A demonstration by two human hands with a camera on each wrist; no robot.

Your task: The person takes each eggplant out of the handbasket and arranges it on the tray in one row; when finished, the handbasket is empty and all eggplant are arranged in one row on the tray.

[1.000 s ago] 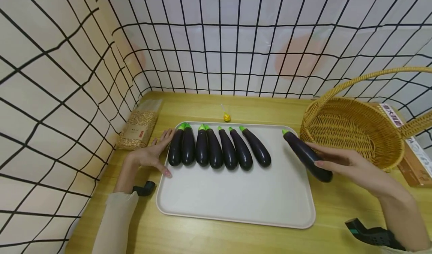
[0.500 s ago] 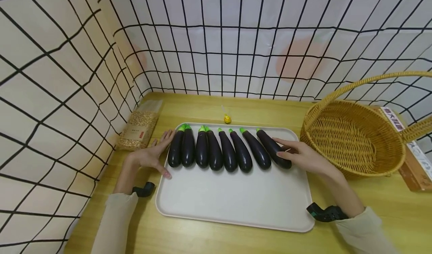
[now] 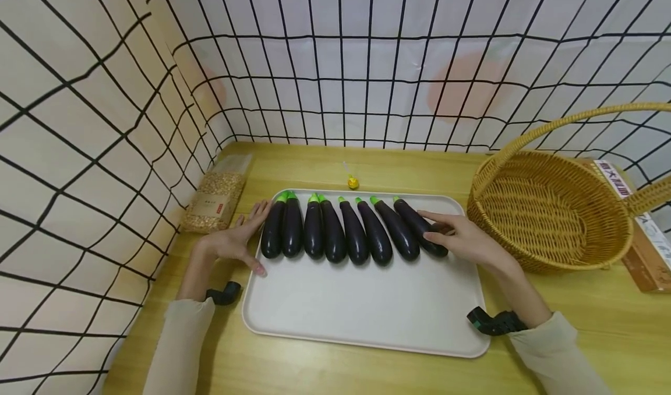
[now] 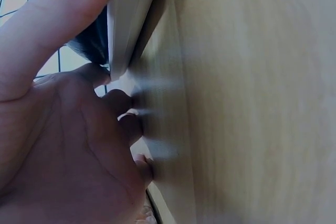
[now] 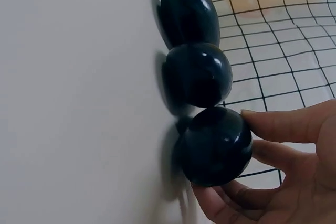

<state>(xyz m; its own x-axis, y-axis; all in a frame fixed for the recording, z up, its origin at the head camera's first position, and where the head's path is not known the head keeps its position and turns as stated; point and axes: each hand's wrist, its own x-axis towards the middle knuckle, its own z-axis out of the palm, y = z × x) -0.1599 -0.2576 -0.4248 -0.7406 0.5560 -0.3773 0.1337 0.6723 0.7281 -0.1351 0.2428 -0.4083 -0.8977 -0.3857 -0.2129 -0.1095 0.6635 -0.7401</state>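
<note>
Several dark purple eggplants (image 3: 355,237) with green stem ends lie side by side along the far half of a white tray (image 3: 362,307). At the right end of this row, my right hand (image 3: 465,239) holds an eggplant (image 5: 214,148) between thumb and fingers. In the right wrist view its rounded bottom faces the camera, close beside the neighbouring eggplant (image 5: 199,74). My left hand (image 3: 233,243) is spread at the tray's left edge, thumb over the rim. Seen from the left wrist, the other fingertips (image 4: 143,170) reach down beside the tray to the wooden table.
A wicker basket (image 3: 545,208) with a tall handle stands right of the tray, a long cardboard box (image 3: 647,255) behind it. A bag of grains (image 3: 212,203) lies at the left. Beyond the tray sits a small yellow item (image 3: 353,182). Black wire mesh (image 3: 341,80) encloses the back and sides.
My right hand has carried the eggplant leftward from the tray's right edge, near the basket, to the right end of the row. My left hand has stayed in place.
</note>
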